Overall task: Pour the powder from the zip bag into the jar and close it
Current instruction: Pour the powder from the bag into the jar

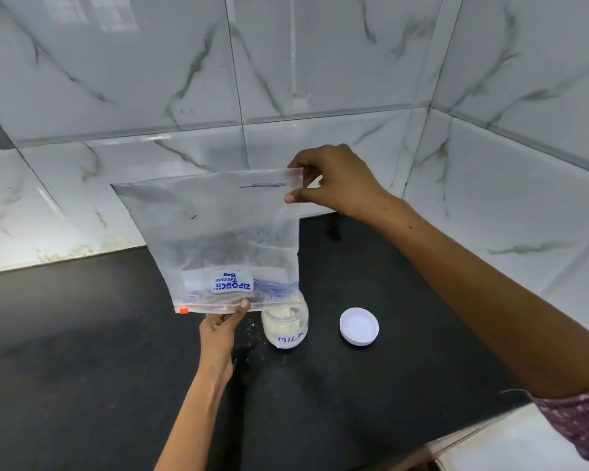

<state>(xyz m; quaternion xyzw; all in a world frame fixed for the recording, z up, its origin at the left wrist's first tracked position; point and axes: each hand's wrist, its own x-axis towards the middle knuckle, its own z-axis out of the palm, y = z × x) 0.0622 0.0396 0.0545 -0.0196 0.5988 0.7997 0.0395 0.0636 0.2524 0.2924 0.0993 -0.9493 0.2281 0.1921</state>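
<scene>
A clear zip bag (215,232) hangs upside down over the black counter, its zip edge with an orange slider at the bottom. My right hand (334,180) pinches the bag's raised bottom corner. My left hand (220,329) grips the zip edge from below, just left of the jar. The small glass jar (285,329), labelled MILK, stands open under the bag's lower right corner and holds white powder. Its white lid (359,326) lies flat on the counter to the jar's right. The bag looks nearly empty, dusted with powder.
The black counter (82,368) meets white marble-tiled walls (150,79) behind and on the right. A few specks of spilled powder (250,329) lie left of the jar. A white ledge (510,447) borders the counter's near right edge.
</scene>
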